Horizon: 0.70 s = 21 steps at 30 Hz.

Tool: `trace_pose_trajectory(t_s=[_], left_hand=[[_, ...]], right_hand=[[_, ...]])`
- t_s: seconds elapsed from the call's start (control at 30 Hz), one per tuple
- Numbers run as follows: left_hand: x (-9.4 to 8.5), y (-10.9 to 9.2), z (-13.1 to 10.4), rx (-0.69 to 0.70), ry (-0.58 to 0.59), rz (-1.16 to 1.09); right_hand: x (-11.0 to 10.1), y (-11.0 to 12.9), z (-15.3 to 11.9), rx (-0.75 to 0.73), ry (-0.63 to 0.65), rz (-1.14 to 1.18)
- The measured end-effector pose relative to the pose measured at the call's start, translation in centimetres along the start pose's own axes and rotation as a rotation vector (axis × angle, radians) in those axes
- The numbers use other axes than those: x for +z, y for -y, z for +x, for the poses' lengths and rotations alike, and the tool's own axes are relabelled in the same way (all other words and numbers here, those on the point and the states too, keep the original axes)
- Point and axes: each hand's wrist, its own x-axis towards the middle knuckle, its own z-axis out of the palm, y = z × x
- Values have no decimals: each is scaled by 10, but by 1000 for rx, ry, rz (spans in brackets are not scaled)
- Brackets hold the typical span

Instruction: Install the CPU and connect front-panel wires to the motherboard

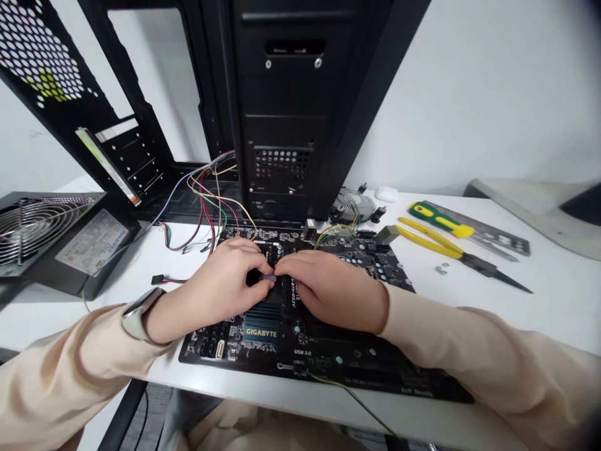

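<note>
A black motherboard point(323, 351) marked GIGABYTE lies flat near the table's front edge, with a blue heatsink point(261, 327) on it. Over its middle, my left hand point(230, 275) pinches a small greyish piece point(269, 277) between thumb and fingertips; its kind is too small to tell. My right hand point(328, 285) meets it from the other side, its curled fingertips touching the piece or just beside it. What lies under the fingers is hidden. Thin coloured wires point(206, 200) run from the computer case to the board's far left edge.
The open black computer case point(286, 94) stands behind the board. At left sits a power supply point(94, 244). A cooler fan point(352, 207), yellow-handled pliers point(436, 241), a green-yellow screwdriver point(441, 219) and small screws point(441, 269) lie to the right. A green-yellow wire point(357, 401) hangs over the front edge.
</note>
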Motion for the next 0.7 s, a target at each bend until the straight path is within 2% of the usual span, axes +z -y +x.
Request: trace_pose_trajectory(t_s=[0.4,0.53,0.6,0.7], left_hand=[[-3,1,2,33,26,-10],[-20,2,2,5,90,0],[-33,3,1,19,171,43],[-48,7,-5,22,310,107]], right_hand=[[-4,2,-1,-12,-2,3],[-7,4,-3,-7,-104,56],[-10,7,-5,-12,-134,64],[-17,15,-7,18,-73,54]])
